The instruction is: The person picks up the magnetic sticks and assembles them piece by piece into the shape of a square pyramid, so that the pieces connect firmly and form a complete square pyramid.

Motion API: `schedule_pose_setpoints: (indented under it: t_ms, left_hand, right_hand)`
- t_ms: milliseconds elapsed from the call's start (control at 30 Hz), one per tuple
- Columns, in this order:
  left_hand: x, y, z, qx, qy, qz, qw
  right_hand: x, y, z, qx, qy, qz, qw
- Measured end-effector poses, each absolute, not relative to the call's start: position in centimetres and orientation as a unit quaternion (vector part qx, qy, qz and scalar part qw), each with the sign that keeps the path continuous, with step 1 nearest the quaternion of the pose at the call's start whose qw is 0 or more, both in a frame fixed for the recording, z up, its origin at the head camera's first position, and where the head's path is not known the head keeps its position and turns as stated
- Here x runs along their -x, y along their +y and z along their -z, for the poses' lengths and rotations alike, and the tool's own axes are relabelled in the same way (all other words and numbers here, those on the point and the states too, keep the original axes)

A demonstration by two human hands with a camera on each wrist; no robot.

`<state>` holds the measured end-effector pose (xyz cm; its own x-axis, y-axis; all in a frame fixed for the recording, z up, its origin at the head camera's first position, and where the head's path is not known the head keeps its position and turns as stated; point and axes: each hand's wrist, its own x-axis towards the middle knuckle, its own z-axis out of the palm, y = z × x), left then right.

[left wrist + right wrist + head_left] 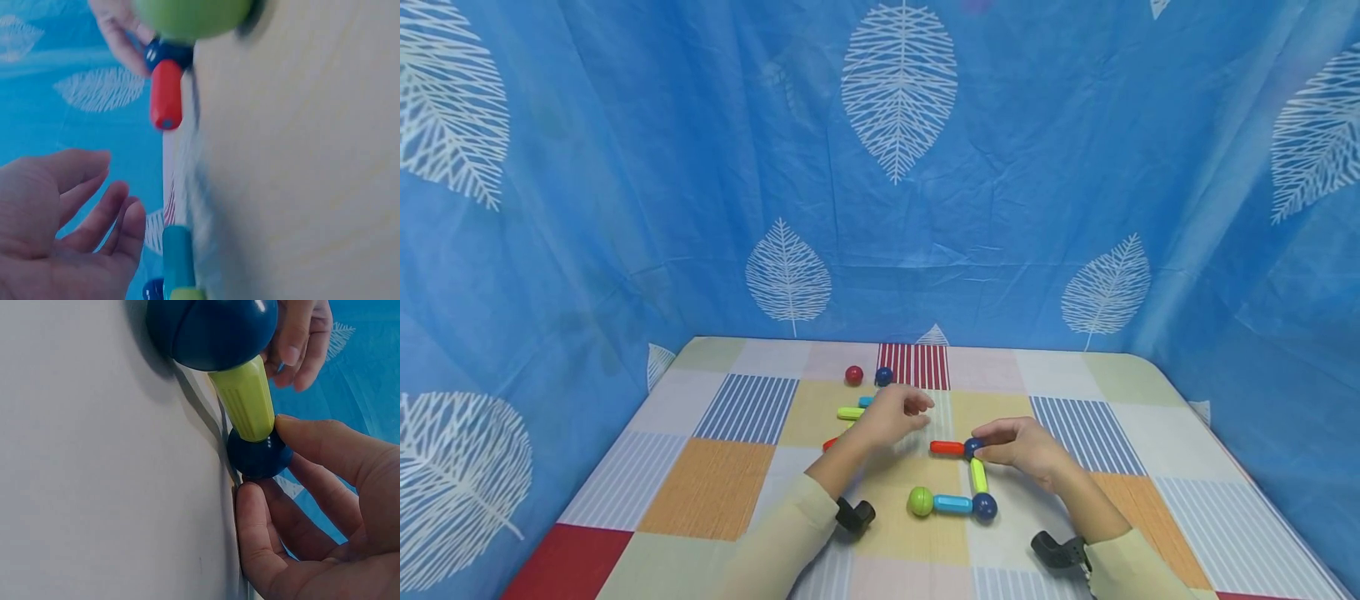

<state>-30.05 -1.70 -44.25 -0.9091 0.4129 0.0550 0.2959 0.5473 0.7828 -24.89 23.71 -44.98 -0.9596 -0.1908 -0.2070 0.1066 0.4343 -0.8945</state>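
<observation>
My right hand (pixel 1028 452) pinches a dark blue ball (pixel 259 453) between thumb and fingers. From that ball a red stick (pixel 947 447) points left, and a yellow-green stick (pixel 978 476) runs toward me to a second dark blue ball (pixel 984 507). A light blue stick (pixel 953 504) joins the second ball to a green ball (pixel 921 501), making an open three-sided shape on the cloth. Left of the red stick's free end is my left hand (pixel 897 414), its fingers loosely bent with nothing between them.
Behind my left hand a red ball (pixel 853 375) and another dark blue ball (pixel 883 377) sit toward the back. Partly hidden by that arm lie loose sticks, including a yellow-green one (pixel 849 412) and a blue one (pixel 866 402). A blue leaf-print curtain (pixel 1000 208) surrounds the patchwork-covered table (pixel 715 467).
</observation>
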Motion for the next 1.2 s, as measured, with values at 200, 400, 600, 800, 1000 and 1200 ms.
schedule_pose_setpoints:
  t_ms: [200, 400, 600, 800, 1000, 1200]
  left_hand:
    - [31.5, -3.0, 44.2, -0.126, 0.868, -0.479, -0.008]
    - [32.9, -4.0, 44.8, -0.093, 0.87, -0.481, -0.054]
    - [33.7, -4.3, 45.1, -0.077, 0.881, -0.462, -0.059]
    - [34.2, -4.2, 45.1, -0.061, 0.888, -0.452, -0.049]
    - [34.6, -4.0, 45.2, -0.055, 0.898, -0.434, -0.042]
    - [34.9, -3.8, 45.6, -0.054, 0.908, -0.414, -0.04]
  right_hand:
    - [24.8, 23.7, 45.0, 0.022, 0.84, 0.525, 0.135]
    - [25.0, 23.8, 45.5, 0.02, 0.851, 0.51, 0.123]
    - [25.0, 23.6, 45.4, 0.032, 0.859, 0.498, 0.119]
    - [24.9, 23.5, 45.1, 0.037, 0.857, 0.499, 0.125]
    - [25.1, 23.6, 45.3, 0.047, 0.856, 0.499, 0.127]
    - [25.1, 23.6, 45.3, 0.047, 0.853, 0.503, 0.127]
